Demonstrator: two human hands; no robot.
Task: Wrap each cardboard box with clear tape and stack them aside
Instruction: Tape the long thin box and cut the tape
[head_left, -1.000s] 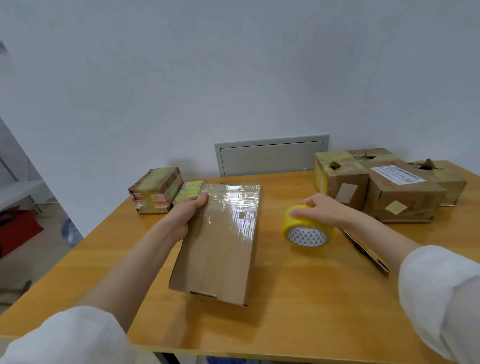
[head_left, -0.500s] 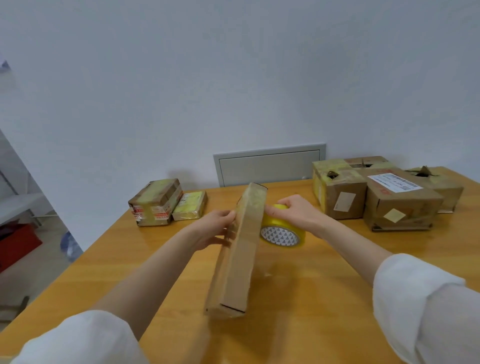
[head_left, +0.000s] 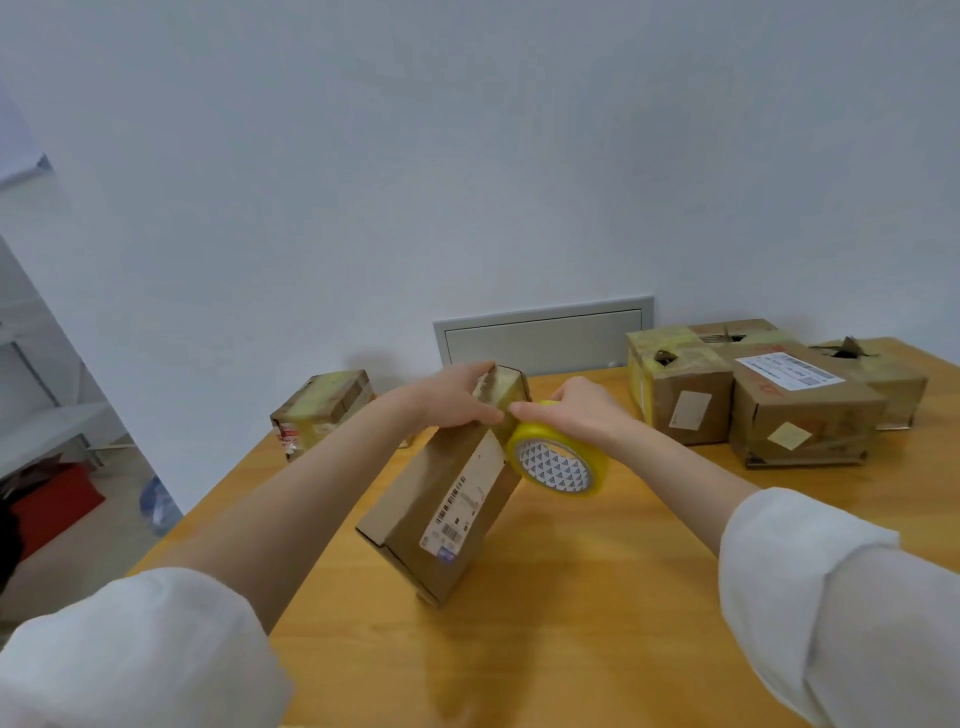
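Tilted brown cardboard box shows a barcode label; left hand grips its top, right hand grips the tape roll beside it.

Our left hand grips the box top at centre frame; right hand curled over the tape roll just right of it, fingertips of both touching.

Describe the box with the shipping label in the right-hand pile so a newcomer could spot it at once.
On the orange wooden table, look to the far right corner, where brown cardboard boxes cluster near the white wall. The frontmost box there is it: alone among them, it carries a large white printed shipping label on top.
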